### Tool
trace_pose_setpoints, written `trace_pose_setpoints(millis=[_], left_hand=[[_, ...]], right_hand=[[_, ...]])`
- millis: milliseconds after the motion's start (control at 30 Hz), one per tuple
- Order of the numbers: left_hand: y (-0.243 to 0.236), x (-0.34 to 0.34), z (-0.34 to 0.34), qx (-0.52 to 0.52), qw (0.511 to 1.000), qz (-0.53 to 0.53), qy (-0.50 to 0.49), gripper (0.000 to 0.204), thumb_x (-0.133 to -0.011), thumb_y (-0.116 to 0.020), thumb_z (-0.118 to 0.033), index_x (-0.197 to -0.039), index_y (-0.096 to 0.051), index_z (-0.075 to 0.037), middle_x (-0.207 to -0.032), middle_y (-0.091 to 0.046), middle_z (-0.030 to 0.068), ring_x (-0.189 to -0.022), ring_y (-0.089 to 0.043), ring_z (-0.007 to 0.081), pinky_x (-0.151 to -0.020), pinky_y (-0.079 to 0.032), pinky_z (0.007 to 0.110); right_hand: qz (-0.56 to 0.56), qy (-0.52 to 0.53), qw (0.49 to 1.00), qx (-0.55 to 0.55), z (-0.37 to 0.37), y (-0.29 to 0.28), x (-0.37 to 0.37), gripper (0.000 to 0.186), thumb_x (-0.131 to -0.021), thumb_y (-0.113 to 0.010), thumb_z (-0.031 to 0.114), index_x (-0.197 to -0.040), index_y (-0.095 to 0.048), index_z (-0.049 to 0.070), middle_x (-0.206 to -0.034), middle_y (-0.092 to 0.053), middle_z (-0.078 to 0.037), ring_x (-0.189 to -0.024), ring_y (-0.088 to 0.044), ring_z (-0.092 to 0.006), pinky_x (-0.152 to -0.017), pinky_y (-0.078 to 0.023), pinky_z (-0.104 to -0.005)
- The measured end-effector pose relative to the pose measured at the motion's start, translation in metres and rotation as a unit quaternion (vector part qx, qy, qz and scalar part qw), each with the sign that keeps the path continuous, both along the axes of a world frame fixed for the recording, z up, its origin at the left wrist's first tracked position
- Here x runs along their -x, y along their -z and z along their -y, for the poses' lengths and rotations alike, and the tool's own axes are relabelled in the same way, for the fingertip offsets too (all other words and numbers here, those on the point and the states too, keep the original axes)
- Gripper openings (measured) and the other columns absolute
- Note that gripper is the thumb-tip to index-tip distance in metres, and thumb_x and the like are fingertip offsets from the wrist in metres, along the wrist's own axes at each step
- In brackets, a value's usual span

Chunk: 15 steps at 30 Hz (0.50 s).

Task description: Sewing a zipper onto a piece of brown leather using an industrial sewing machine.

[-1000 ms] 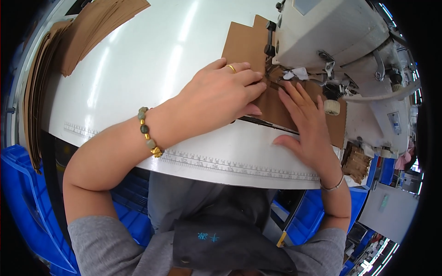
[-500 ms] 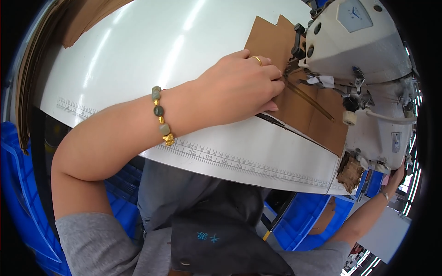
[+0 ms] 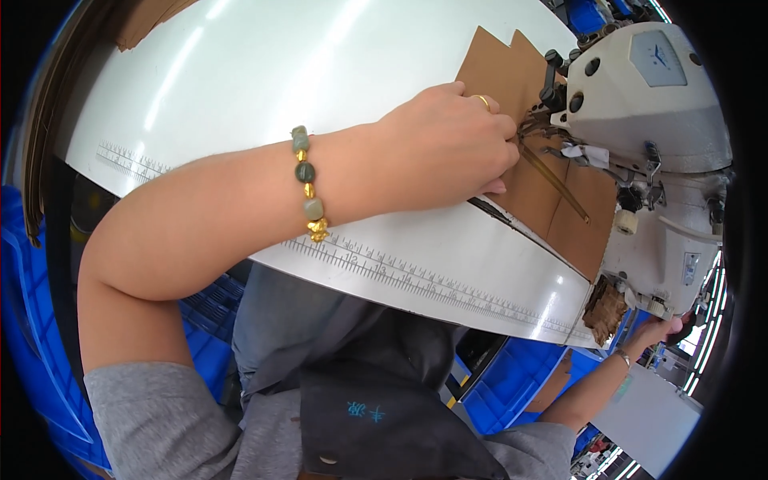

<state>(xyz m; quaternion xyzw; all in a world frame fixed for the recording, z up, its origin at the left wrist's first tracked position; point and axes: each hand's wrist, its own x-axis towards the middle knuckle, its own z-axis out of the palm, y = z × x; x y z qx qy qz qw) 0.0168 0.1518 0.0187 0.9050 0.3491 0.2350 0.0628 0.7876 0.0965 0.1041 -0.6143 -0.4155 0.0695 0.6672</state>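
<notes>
My left hand (image 3: 452,148) lies over a flat brown leather-like panel (image 3: 500,68) on the white sewing table. Its fingers are bent and pressed together at the panel's left edge, close to the machine's needle area, which the fingers partly hide. The panel lies beneath the head of a white sewing machine (image 3: 640,80) and has a crease along it. A thin brass-coloured rod (image 3: 560,186) slants above the panel. At the machine's far right end, my right hand (image 3: 660,328) is closed around a dark handwheel (image 3: 685,326); its fingertips are small and partly hidden.
A printed ruler scale (image 3: 400,276) runs along the near edge of the white table (image 3: 256,72). A crumpled brown bundle (image 3: 606,310) hangs at the table's right corner. Blue crates (image 3: 512,380) stand below, and brown sheets (image 3: 148,20) lie at the far left.
The whole view has shifted, so machine and panel appear farther right. My right hand has come nearer along the handwheel. My left hand keeps about the same place on the panel.
</notes>
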Motion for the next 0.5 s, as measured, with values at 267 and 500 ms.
trace_pose_setpoints(millis=[267,500], left_hand=[[-0.001,-0.002,0.001,-0.001,1.0,0.002,-0.005,0.034,-0.096,-0.074,-0.033,-0.119,-0.073,-0.008,-0.123,-0.072,0.004,-0.126,-0.065,0.0243,-0.104,-0.052,0.037],[-0.005,-0.002,0.001,-0.017,1.0,0.002,-0.008,0.039,-0.095,-0.075,-0.033,-0.126,-0.072,-0.008,-0.134,-0.07,0.0046,-0.129,-0.063,0.0275,-0.107,-0.052,0.039]], right_hand=[[-0.048,-0.027,0.997,-0.062,-0.001,0.004,0.037,0.053,-0.109,-0.055,0.036,-0.147,-0.055,0.0,-0.147,-0.059,-0.016,-0.135,-0.059,-0.0335,-0.11,-0.052,-0.0487],[-0.08,0.019,0.994,0.072,-0.032,-0.083,-0.075,0.053,-0.104,-0.069,0.04,-0.142,-0.061,0.003,-0.141,-0.065,-0.013,-0.129,-0.063,-0.0287,-0.11,-0.052,-0.0468]])
